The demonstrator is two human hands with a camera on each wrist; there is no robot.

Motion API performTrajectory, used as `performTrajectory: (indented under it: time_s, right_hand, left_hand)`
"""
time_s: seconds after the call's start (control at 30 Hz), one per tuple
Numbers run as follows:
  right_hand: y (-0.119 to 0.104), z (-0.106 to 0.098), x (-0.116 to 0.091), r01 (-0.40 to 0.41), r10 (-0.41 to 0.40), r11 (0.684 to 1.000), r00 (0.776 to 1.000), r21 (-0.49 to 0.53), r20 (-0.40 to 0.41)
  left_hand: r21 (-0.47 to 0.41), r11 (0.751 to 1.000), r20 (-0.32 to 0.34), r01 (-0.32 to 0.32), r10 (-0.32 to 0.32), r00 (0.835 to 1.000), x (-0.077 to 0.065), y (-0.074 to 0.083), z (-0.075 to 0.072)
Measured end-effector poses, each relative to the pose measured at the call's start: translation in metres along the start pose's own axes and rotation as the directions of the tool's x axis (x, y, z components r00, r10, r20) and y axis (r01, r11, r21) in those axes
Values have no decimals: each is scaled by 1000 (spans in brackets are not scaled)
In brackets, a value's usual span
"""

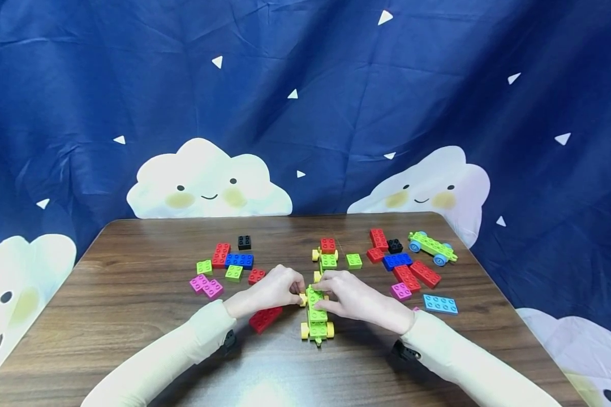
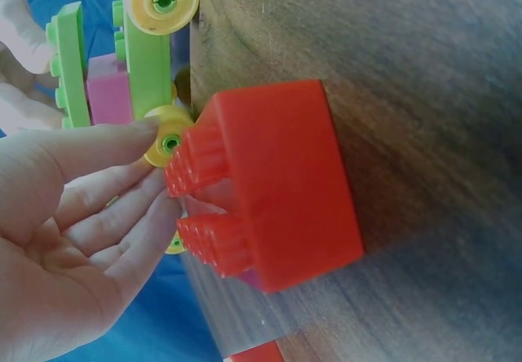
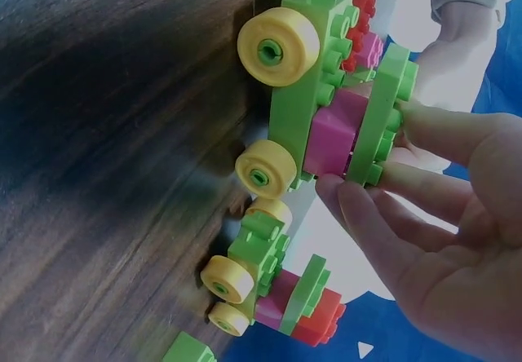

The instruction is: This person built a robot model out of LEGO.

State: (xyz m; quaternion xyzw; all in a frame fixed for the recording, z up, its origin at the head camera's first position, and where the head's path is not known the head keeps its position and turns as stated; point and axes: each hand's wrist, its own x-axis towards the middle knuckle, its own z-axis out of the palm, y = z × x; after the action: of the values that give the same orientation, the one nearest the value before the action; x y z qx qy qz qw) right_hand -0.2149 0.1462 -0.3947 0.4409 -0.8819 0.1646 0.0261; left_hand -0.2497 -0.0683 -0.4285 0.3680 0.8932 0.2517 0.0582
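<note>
A light green toy car base with yellow wheels (image 1: 318,330) stands mid-table. On it sits a pink brick (image 3: 337,134), topped by a long light green brick (image 3: 382,117). My right hand (image 1: 353,297) pinches that long green brick between thumb and fingers. At the car's far left yellow wheel (image 2: 170,138), my left hand (image 1: 272,291) grips with thumb and fingertips. Just beyond is a second yellow-wheeled car (image 3: 253,252), carrying pink, green and red bricks; the hands partly cover it in the head view. Near the left wrist lies a long red brick (image 1: 265,319).
On the left lie red (image 1: 221,255), blue (image 1: 239,260), black (image 1: 244,242), green and pink bricks. A blue-wheeled green car base (image 1: 432,247) stands far right, near red, blue and pink bricks and a light blue brick (image 1: 440,303). A small green brick (image 1: 353,260) lies beside the second car.
</note>
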Motion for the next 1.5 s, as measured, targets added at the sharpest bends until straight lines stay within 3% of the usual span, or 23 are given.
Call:
performTrajectory:
  time_s: [0.5,0.67,0.93,1.23,1.5]
  right_hand:
    - [2,-2,3,4,-5,1000,999,24,35]
    - [3,0,1,-17,16,999,1000,37,16]
    - [10,1,-2,-62,62,988,998,143,6]
    - [16,-3,-4,-105,106,982,994,155,4]
    - [17,3,-5,-105,115,977,992,187,-43]
  left_hand:
    - [14,1000,19,11,-11,1000,3,1,0]
    - [14,1000,13,7,-7,1000,3,1,-1]
    - [7,1000,14,2,-2,1000,2,2,-1]
    - [20,1000,7,-6,6,1000,1,3,-1]
    - [17,1000,12,-10,10,1000,1,3,-1]
